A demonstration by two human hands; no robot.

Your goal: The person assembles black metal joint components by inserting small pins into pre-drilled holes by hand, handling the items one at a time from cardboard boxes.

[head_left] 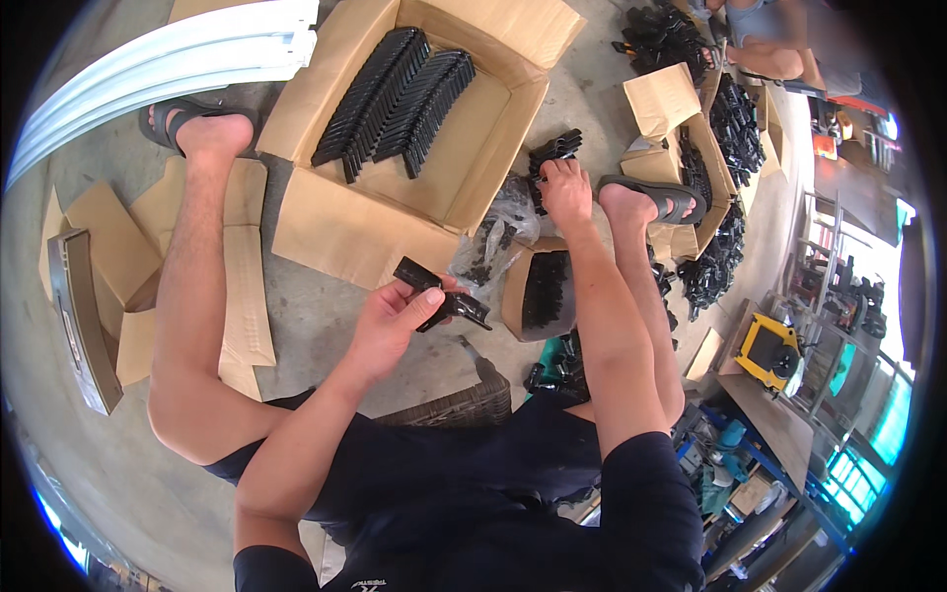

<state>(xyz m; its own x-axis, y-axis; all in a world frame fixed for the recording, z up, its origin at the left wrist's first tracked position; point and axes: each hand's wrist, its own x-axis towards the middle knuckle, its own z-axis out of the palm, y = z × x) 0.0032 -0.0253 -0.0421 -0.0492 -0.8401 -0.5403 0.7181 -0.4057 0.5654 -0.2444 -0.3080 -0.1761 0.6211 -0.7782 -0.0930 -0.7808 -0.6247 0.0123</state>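
Note:
My left hand is closed round a glossy black angled bracket, thumb on top, above the floor in front of my lap. Out to the right, my right hand has its fingers curled down onto a small stack of black angled pieces on the floor; its fingertips are partly hidden. A big open cardboard box stands ahead, with two rows of similar black brackets lined up along its left side. Between the hands lies a crumpled clear plastic bag with black bits in it.
A smaller box with tiny black parts sits below my right forearm. Heaps of black parts and another open box lie at the right. Flattened cardboard and white panels are at the left. A person sits far right.

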